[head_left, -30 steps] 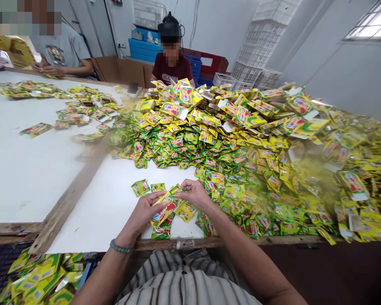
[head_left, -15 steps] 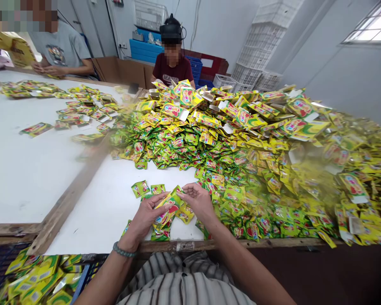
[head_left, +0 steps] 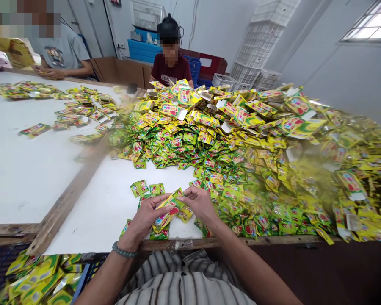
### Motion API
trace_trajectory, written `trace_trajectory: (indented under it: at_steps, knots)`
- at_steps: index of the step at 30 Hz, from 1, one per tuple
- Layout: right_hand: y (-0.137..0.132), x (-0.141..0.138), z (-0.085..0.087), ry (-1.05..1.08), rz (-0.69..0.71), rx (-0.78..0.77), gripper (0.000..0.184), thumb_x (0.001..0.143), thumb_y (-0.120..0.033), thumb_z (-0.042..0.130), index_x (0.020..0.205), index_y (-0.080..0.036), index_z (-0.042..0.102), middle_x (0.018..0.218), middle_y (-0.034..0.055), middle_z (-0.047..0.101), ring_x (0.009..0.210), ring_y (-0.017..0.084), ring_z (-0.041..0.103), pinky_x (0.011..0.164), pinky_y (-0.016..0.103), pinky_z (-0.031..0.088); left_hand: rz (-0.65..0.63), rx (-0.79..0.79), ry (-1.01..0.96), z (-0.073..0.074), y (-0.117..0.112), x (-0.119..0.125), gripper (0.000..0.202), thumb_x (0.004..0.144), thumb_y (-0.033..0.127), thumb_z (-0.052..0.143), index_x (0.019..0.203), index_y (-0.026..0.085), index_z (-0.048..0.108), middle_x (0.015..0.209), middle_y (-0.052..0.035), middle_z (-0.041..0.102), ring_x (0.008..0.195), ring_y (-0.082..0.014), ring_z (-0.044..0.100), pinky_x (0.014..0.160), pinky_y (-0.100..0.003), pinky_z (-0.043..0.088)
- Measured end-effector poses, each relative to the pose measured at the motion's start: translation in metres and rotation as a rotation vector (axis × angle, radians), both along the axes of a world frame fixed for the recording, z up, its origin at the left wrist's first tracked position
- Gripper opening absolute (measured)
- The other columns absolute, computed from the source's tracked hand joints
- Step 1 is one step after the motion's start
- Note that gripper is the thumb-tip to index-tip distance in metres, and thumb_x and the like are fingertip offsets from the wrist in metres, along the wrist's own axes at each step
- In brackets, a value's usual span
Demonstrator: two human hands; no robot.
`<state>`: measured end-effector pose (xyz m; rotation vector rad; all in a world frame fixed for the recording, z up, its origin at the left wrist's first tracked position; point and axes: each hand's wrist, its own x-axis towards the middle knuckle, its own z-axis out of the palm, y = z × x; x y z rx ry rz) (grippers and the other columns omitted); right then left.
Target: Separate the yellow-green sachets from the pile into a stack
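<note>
My left hand (head_left: 143, 218) is closed round a small yellow candy box (head_left: 167, 214) with red and green print, tilted up to the right. At the box's upper end, the fingers of my right hand (head_left: 200, 206) pinch a small green packet (head_left: 178, 193). Whether that packet is partly inside the box I cannot tell. Loose green packets (head_left: 139, 187) lie on the white tabletop (head_left: 92, 212) just beyond my left hand. Others lie under and beside the box, partly covered by my hands.
A large heap of green packets (head_left: 178, 148) and yellow boxes (head_left: 300, 106) spreads across the middle and right. A wooden strip (head_left: 70, 199) divides the table. Filled yellow boxes (head_left: 34, 279) fill a blue crate at lower left. Two people (head_left: 170, 63) sit across the table.
The fingers of my right hand have drawn closer together at the box's upper end. My left hand keeps its hold on the box. The view has shifted slightly.
</note>
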<state>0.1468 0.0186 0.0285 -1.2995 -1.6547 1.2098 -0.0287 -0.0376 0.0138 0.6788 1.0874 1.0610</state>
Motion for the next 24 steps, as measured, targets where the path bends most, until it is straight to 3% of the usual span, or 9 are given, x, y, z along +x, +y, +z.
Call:
trace_trajectory:
  at_steps: [10,15,17,19,21,24]
  knots:
    - [0.001,0.01,-0.002,0.14,0.153,-0.199,0.03,0.06,-0.038,0.076,0.064,-0.018,0.054,0.054,-0.0054,0.048,0.049,0.008,0.04,0.048,0.022,0.033,-0.119,-0.039,-0.067,0.004,-0.005,-0.003,0.051,0.065,0.03,0.081,0.113,0.019,0.068,0.098,-0.0058,0.075,0.084,-0.0206,0.07,0.076,-0.029,0.054]
    - [-0.006,0.003,-0.003,-0.024,0.08,0.039,0.016,0.066,-0.027,0.069,0.062,-0.017,0.058,0.055,-0.004,0.051,0.052,0.009,0.041,0.052,0.022,0.033,-0.095,0.045,0.056,0.001,0.0,-0.003,0.044,0.065,0.03,0.081,0.106,0.02,0.072,0.107,-0.0042,0.073,0.09,-0.0207,0.069,0.081,-0.028,0.052]
    - [-0.007,0.003,-0.001,0.009,0.121,-0.026,0.011,0.066,-0.025,0.067,0.063,-0.017,0.06,0.055,-0.0033,0.054,0.053,0.009,0.044,0.052,0.022,0.034,-0.113,0.027,0.032,0.002,0.001,-0.003,0.043,0.065,0.031,0.081,0.105,0.02,0.072,0.104,-0.0046,0.074,0.086,-0.0201,0.069,0.08,-0.028,0.053]
    - [-0.007,0.006,0.001,0.097,0.21,-0.189,0.014,0.065,-0.028,0.069,0.072,-0.016,0.064,0.061,-0.0016,0.06,0.055,0.01,0.05,0.054,0.022,0.038,-0.095,-0.014,-0.011,0.003,0.001,-0.002,0.044,0.063,0.032,0.081,0.104,0.019,0.072,0.099,-0.0055,0.075,0.081,-0.02,0.07,0.076,-0.029,0.054]
    - [-0.006,0.01,0.004,0.165,0.288,-0.303,0.029,0.068,-0.033,0.07,0.09,-0.016,0.064,0.071,0.0003,0.065,0.06,0.011,0.054,0.058,0.023,0.041,-0.033,-0.043,-0.026,0.003,0.001,0.0,0.047,0.06,0.032,0.083,0.103,0.017,0.073,0.093,-0.0062,0.076,0.077,-0.0206,0.07,0.074,-0.03,0.054]
    - [-0.01,0.009,0.008,0.191,0.334,-0.325,0.046,0.073,-0.039,0.069,0.112,-0.02,0.054,0.068,-0.0026,0.064,0.055,0.01,0.051,0.053,0.021,0.038,0.029,-0.014,0.015,0.004,0.003,0.006,0.052,0.056,0.033,0.085,0.103,0.015,0.072,0.087,-0.0067,0.076,0.076,-0.0219,0.07,0.074,-0.032,0.054]
